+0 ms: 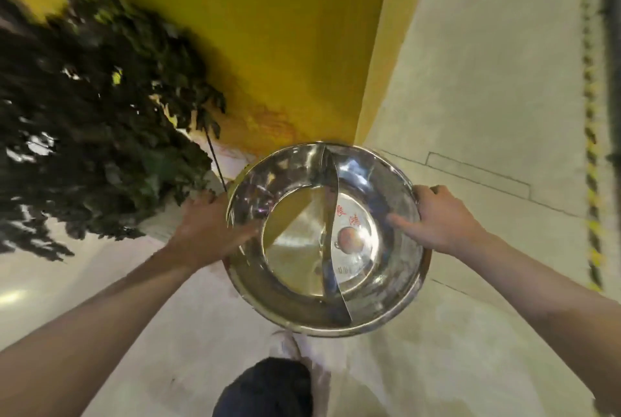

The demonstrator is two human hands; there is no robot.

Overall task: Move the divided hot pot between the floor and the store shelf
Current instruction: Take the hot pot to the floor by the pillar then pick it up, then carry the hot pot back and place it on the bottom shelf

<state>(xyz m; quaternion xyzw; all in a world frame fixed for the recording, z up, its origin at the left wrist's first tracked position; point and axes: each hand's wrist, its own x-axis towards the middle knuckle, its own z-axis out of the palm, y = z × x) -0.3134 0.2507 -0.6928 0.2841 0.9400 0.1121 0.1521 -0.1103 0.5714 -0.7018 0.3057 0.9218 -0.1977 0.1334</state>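
Pale concrete floor (470,87) fills the view, with a yellow wall (268,30) rising beyond the fingers and a dark leafy plant (94,120) off past the left hand. Between both hands hangs the divided hot pot (326,242), a shiny steel bowl held clear of the floor, its partition running straight away from the person. Left hand (205,231) grips the left rim, fingers curled under, thumb inside. Right hand (440,218) clamps the right rim likewise. Below the pot, a dark trouser knee (268,386) and a white shoe (285,346) show.
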